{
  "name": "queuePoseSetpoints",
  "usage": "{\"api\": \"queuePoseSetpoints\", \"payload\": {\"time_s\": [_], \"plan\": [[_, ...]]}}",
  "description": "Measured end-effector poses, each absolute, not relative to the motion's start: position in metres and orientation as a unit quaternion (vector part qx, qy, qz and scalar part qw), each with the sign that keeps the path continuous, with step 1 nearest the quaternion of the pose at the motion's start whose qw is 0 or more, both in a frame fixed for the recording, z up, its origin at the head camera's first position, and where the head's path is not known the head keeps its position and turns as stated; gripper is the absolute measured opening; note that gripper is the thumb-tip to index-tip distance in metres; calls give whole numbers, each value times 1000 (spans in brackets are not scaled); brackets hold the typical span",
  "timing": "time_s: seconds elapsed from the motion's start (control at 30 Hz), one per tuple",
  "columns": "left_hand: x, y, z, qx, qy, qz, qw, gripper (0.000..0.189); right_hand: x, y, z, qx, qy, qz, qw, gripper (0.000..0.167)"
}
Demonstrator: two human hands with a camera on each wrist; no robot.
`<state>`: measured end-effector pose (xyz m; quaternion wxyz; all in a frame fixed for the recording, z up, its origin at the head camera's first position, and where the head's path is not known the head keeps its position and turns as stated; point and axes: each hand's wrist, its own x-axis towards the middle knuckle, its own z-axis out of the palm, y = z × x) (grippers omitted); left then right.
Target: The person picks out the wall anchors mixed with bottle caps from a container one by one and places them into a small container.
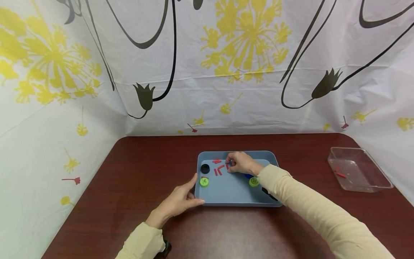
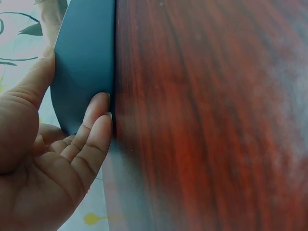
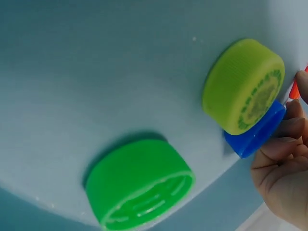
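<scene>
My right hand (image 1: 240,162) reaches over the blue-grey tray (image 1: 233,199) and pinches a small red stick (image 3: 295,90) near the tray's far side. Several more red sticks (image 1: 221,167) lie left of its fingertips. Below this hand are a blue cap (image 3: 257,132) and a yellow-green cap (image 3: 245,86) with print; a bright green cap (image 3: 139,183) lies farther off in the right wrist view. My left hand (image 1: 176,199) rests against the tray's near left corner, fingers extended along the outer wall (image 2: 84,62).
A black cap (image 1: 205,168) and a green cap (image 1: 204,182) sit at the tray's left side. A black object (image 1: 269,194) lies partly under the right sleeve. On the table's right stands a clear plastic box (image 1: 359,183) with red sticks inside. Patterned cloth (image 1: 207,97) hangs behind the table.
</scene>
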<state>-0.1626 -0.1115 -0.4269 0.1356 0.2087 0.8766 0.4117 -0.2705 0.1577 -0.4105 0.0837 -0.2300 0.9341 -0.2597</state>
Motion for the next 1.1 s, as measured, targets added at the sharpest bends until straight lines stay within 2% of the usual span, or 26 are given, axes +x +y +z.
{"api": "queuePoseSetpoints", "payload": {"time_s": [0.67,1.1], "plan": [[-162,-110,-427,201,877,414,139,92,-269,160,-416,-230,935,-264,57,17],[-161,-110,-425,199,877,413,144,92,-264,175,-394,-201,916,-346,38,14]]}}
